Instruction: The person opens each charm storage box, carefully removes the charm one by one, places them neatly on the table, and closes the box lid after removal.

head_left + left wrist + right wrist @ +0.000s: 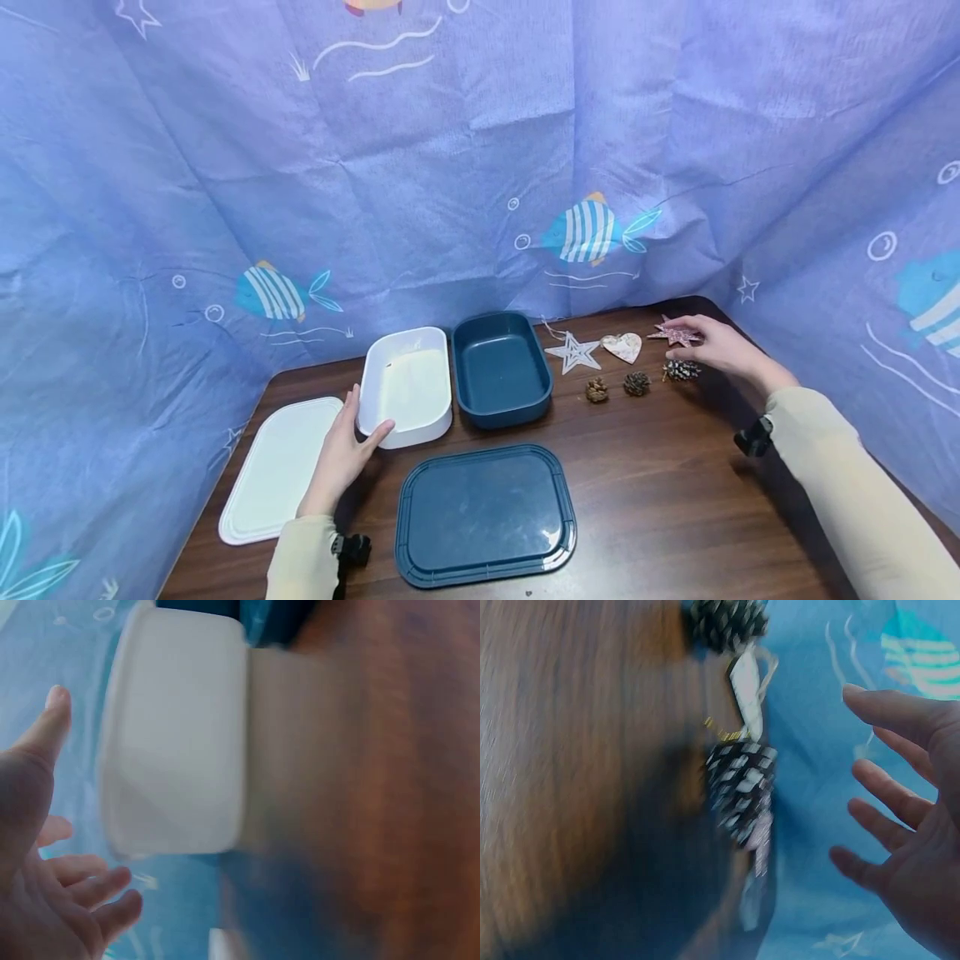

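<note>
My left hand is at the near left corner of a white box, thumb and fingers spread; whether it touches the wall cannot be told. In the left wrist view the fingers are loose beside the white box. On the right, my right hand hovers with parted fingers over a red patterned star and a white-tipped pinecone. The right wrist view shows that pinecone blurred and apart from the fingers, which hold nothing.
A dark blue box stands beside the white one. A white lid lies left, a blue lid in front. A white star, a heart ornament and two pinecones lie right of the boxes. A curtain hangs behind.
</note>
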The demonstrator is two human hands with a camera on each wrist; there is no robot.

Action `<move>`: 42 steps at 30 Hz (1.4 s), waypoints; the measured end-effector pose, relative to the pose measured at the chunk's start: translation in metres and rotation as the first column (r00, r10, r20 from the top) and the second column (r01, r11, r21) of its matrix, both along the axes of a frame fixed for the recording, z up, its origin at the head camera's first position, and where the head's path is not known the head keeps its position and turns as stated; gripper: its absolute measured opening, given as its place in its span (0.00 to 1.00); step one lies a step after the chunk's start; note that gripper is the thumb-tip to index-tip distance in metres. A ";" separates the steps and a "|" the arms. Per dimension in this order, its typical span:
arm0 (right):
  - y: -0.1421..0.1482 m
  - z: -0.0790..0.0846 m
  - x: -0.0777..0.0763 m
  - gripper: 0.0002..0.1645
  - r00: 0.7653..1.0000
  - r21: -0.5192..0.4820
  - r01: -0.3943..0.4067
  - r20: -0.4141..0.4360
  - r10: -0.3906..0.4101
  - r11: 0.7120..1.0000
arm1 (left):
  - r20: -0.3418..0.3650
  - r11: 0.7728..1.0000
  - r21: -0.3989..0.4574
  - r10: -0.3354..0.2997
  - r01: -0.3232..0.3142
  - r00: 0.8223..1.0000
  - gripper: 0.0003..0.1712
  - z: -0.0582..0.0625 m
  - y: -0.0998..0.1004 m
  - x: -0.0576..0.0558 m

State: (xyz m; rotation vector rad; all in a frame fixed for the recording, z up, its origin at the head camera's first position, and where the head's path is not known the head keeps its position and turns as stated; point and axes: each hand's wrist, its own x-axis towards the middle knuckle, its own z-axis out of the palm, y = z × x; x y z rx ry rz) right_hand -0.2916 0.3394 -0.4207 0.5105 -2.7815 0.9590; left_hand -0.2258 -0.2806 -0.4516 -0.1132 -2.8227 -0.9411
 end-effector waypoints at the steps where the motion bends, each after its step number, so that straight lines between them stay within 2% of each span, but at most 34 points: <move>1: -0.004 0.002 0.001 0.33 1.000 0.004 0.000 -0.024 0.000 1.000 | -0.023 1.000 -0.006 -0.005 0.005 1.000 0.59 0.004 0.001 0.002; 4: -0.017 0.008 0.003 0.32 0.995 -0.003 -0.020 -0.097 0.019 1.000 | -0.108 1.000 -0.016 -0.014 0.013 0.994 0.57 0.021 0.006 0.010; 7: -0.032 0.014 0.008 0.31 0.987 -0.032 -0.041 -0.155 0.036 0.999 | -0.228 0.998 -0.024 -0.057 0.053 0.972 0.53 0.040 0.013 0.019; 9: -0.043 0.018 0.013 0.29 0.984 -0.053 -0.045 -0.173 0.035 0.998 | -0.327 0.993 -0.064 -0.116 0.100 0.938 0.48 0.049 0.017 0.023; 12: -0.060 0.023 0.023 0.28 0.986 -0.066 -0.064 -0.161 0.053 0.996 | -0.446 0.971 -0.167 -0.231 0.174 0.865 0.40 0.054 0.022 0.030; 14: -0.072 0.024 0.030 0.28 0.988 -0.064 -0.086 -0.136 0.077 0.994 | -0.486 0.947 -0.241 -0.309 0.214 0.818 0.36 0.052 0.023 0.034; 16: -0.084 0.024 0.036 0.27 0.985 -0.071 -0.135 -0.113 0.127 0.988 | -0.488 0.921 -0.299 -0.372 0.249 0.790 0.34 0.046 0.023 0.040; 18: -0.095 0.020 0.041 0.26 0.980 -0.084 -0.183 -0.091 0.176 0.979 | -0.472 0.897 -0.348 -0.418 0.271 0.776 0.33 0.040 0.023 0.046; 22: -0.117 0.008 0.053 0.24 0.960 -0.125 -0.281 -0.033 0.279 0.952 | -0.404 0.852 -0.435 -0.472 0.290 0.783 0.31 0.026 0.024 0.056; 26: -0.135 -0.009 0.063 0.24 0.939 -0.097 -0.339 0.034 0.344 0.936 | -0.293 0.812 -0.484 -0.502 0.327 0.814 0.31 0.017 0.026 0.062; 28: -0.142 -0.017 0.066 0.25 0.926 -0.052 -0.373 0.045 0.375 0.926 | -0.229 0.793 -0.497 -0.510 0.351 0.829 0.32 0.013 0.026 0.064; 31: -0.149 -0.025 0.070 0.26 0.899 -0.003 -0.433 0.072 0.432 0.902 | -0.125 0.771 -0.506 -0.510 0.387 0.851 0.32 0.007 0.024 0.066; 34: -0.155 -0.030 0.073 0.26 0.870 0.005 -0.486 0.104 0.483 0.874 | -0.037 0.761 -0.503 -0.493 0.410 0.869 0.32 0.004 0.022 0.068; 36: -0.158 -0.031 0.074 0.27 0.855 0.004 -0.507 0.128 0.503 0.862 | 0.003 0.756 -0.500 -0.486 0.422 0.874 0.31 0.003 0.020 0.069; 39: -0.165 -0.031 0.076 0.28 0.838 0.027 -0.531 0.165 0.520 0.847 | 0.029 0.753 -0.494 -0.485 0.434 0.874 0.30 0.003 0.017 0.069; 42: -0.171 -0.032 0.077 0.28 0.833 0.085 -0.540 0.200 0.516 0.837 | 0.050 0.755 -0.485 -0.479 0.441 0.876 0.31 0.002 0.014 0.070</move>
